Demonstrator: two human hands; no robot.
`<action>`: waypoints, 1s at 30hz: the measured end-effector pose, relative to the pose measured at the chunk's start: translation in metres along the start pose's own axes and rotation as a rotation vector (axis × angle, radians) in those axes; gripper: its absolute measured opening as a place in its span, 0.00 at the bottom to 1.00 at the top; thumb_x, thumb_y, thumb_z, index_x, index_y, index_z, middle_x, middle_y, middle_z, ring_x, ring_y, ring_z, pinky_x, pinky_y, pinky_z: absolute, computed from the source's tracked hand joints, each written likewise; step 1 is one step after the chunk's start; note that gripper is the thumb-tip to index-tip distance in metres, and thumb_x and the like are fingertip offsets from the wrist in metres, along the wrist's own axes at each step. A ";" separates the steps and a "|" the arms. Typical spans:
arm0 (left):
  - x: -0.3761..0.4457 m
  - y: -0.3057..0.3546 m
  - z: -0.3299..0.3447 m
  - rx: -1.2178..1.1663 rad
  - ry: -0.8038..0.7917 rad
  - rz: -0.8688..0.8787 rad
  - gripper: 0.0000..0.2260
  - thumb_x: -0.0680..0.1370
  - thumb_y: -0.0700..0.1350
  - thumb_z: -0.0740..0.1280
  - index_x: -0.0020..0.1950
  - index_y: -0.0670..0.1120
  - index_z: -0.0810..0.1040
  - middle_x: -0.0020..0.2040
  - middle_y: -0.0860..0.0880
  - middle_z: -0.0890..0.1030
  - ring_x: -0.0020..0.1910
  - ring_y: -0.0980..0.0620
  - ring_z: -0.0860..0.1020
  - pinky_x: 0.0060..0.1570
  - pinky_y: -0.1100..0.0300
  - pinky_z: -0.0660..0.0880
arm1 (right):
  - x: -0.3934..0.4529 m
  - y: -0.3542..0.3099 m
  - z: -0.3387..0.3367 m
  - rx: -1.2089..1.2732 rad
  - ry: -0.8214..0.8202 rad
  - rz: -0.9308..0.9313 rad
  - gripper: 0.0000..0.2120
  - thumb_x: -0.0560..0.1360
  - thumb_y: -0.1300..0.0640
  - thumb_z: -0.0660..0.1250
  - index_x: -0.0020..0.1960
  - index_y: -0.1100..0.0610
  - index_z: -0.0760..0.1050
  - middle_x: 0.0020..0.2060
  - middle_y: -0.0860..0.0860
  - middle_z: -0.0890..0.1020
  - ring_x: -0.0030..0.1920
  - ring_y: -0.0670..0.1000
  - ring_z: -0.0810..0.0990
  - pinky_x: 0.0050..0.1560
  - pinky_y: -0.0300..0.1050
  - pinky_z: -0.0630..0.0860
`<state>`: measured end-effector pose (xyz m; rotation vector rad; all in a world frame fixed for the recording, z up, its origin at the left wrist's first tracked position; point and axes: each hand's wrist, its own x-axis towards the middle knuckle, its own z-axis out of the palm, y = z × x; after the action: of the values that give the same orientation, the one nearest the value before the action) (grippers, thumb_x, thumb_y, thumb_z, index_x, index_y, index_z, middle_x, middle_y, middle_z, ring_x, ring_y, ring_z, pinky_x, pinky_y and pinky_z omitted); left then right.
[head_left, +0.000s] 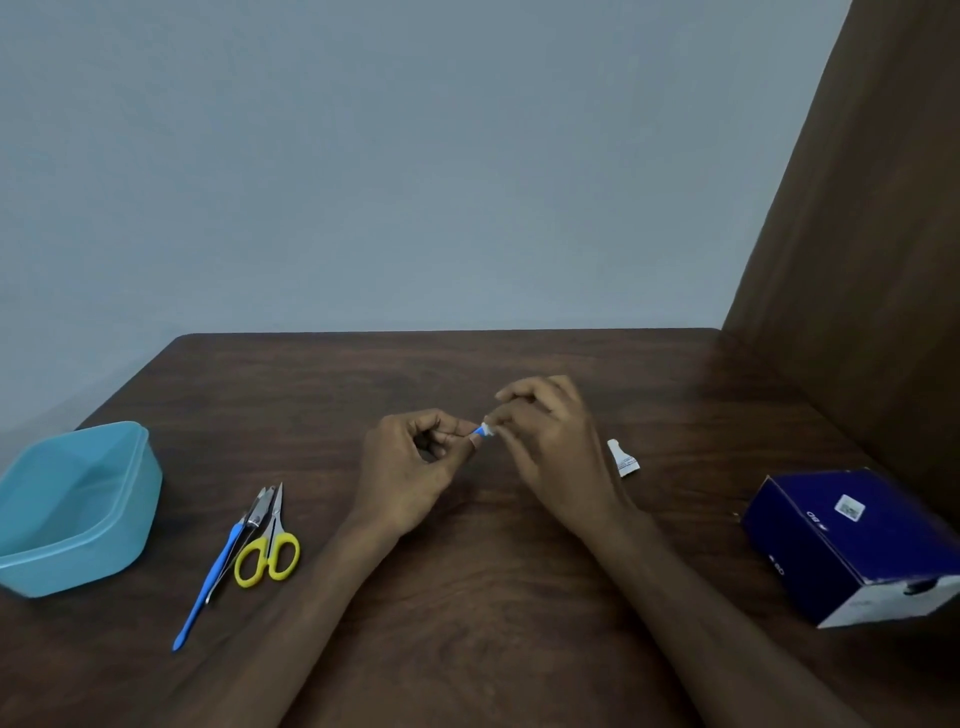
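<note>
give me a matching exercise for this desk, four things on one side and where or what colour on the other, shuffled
Things:
1. tub
2. scissors
3. small blue and white piece
4. box

Descriptions:
a. dark blue, far right
b. light blue, far left
c. pinched between the left hand and the right hand
d. yellow handles, beside a blue-handled tool

Pairs: 1-b, 2-d, 3-c, 4-a
</note>
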<state>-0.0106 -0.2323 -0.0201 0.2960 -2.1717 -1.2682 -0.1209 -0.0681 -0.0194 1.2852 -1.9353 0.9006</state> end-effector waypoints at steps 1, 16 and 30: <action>0.000 0.000 0.000 0.003 -0.002 -0.006 0.03 0.76 0.45 0.80 0.45 0.53 0.90 0.36 0.56 0.87 0.33 0.62 0.79 0.34 0.69 0.74 | 0.000 0.006 0.000 -0.019 0.019 0.056 0.05 0.77 0.64 0.75 0.50 0.55 0.85 0.52 0.50 0.82 0.54 0.55 0.78 0.55 0.50 0.78; 0.003 0.003 0.000 -0.253 0.011 -0.108 0.05 0.80 0.41 0.76 0.46 0.43 0.90 0.44 0.50 0.90 0.46 0.60 0.87 0.48 0.71 0.77 | 0.001 -0.018 0.005 0.564 0.108 0.606 0.03 0.74 0.61 0.81 0.46 0.54 0.88 0.42 0.46 0.90 0.43 0.46 0.89 0.47 0.45 0.86; 0.001 0.002 0.000 -0.177 -0.053 -0.073 0.02 0.79 0.42 0.77 0.48 0.48 0.91 0.42 0.52 0.90 0.45 0.59 0.86 0.47 0.68 0.78 | 0.005 0.012 -0.003 0.760 0.297 0.874 0.06 0.78 0.61 0.77 0.54 0.56 0.85 0.43 0.52 0.89 0.38 0.49 0.86 0.44 0.46 0.84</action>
<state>-0.0110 -0.2317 -0.0177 0.2742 -2.0907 -1.5142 -0.1338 -0.0646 -0.0157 0.5104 -1.9546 2.2714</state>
